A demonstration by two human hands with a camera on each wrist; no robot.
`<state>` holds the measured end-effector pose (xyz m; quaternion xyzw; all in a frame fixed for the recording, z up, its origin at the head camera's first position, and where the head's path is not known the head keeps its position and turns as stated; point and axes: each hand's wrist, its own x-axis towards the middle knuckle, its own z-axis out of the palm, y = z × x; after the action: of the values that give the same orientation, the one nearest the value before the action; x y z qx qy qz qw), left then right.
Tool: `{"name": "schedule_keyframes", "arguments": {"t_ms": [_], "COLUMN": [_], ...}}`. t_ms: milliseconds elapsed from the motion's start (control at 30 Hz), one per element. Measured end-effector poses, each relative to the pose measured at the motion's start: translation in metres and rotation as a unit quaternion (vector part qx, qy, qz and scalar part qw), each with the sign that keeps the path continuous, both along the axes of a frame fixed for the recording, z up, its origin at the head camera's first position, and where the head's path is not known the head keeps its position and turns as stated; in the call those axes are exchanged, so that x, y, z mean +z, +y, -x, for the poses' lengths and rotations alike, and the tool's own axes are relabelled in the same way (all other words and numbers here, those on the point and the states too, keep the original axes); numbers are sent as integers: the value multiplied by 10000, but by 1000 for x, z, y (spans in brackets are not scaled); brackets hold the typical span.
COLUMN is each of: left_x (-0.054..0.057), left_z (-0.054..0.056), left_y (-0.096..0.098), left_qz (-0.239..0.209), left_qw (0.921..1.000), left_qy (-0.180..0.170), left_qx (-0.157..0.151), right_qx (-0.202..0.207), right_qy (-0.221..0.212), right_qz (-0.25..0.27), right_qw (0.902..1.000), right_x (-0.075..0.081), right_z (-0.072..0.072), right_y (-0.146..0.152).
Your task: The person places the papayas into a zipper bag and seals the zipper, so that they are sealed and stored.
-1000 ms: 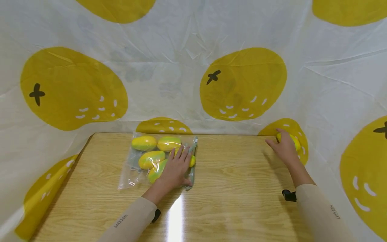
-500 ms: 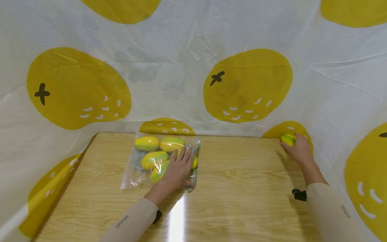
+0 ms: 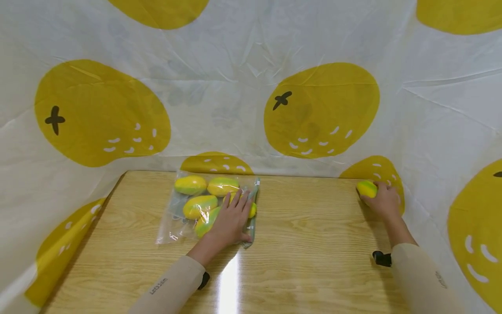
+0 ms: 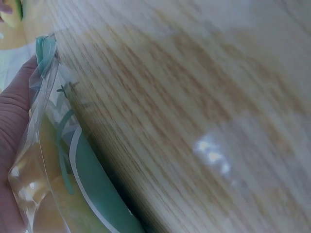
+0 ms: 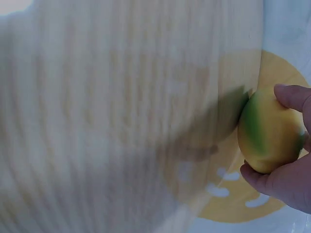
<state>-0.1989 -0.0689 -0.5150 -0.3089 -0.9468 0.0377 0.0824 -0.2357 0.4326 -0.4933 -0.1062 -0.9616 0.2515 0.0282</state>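
Note:
My left hand [image 3: 231,218] lies over the right part of a clear zip bag [image 3: 166,233] at the table's back left, fingers spread and fairly straight. Several yellow-green mangoes [image 3: 200,207] are inside the bag, some partly under that hand. In the left wrist view, the bag's plastic [image 4: 36,170] with green print shows beside the hand. At the back right corner, my right hand [image 3: 385,201] grips a single yellow-green mango [image 3: 367,189] between thumb and fingers. In the right wrist view, this mango [image 5: 269,131] is close to or touching the table; I cannot tell which.
The wooden table [image 3: 306,244] ends at the back and sides against a white cloth [image 3: 219,109] printed with large yellow fruit. A bright light streak [image 3: 228,283] reflects off the tabletop near the front.
My right hand has turned, bringing its mango from the hand's right side to its left, and has lowered it toward the table's back right corner. My left hand stays on the bag.

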Motion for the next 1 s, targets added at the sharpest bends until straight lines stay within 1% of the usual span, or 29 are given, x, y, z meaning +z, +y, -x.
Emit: {"name": "schedule_keyframes", "arguments": {"t_ms": [133, 233, 400, 533, 700, 800, 1000], "left_x": [-1, 0, 1, 1, 0, 0, 1], "left_z": [0, -1, -2, -3, -2, -2, -3], "left_y": [1, 1, 0, 0, 0, -1, 0], "left_qz": [-11, -42, -102, -84, 19, 39, 7], "left_qw": [10000, 10000, 9999, 9999, 10000, 10000, 10000], "left_qy": [-53, -20, -37, -115, -13, 27, 47], "left_qx": [30, 24, -2, 30, 10, 17, 6], "right_qx": [189, 290, 455, 699, 974, 1133, 1446], "right_qy": [92, 243, 438, 307, -62, -152, -118], "right_qz": [311, 453, 641, 952, 1298, 1273, 1324], "right_qw": [9993, 9983, 9959, 9925, 9867, 9853, 9805], "right_x": [-9, -13, -13, -8, 1, 5, 9], "right_z": [-4, -8, -17, -25, -34, -36, -34], "right_y": [-7, -11, -22, -37, -60, -73, -93]}}
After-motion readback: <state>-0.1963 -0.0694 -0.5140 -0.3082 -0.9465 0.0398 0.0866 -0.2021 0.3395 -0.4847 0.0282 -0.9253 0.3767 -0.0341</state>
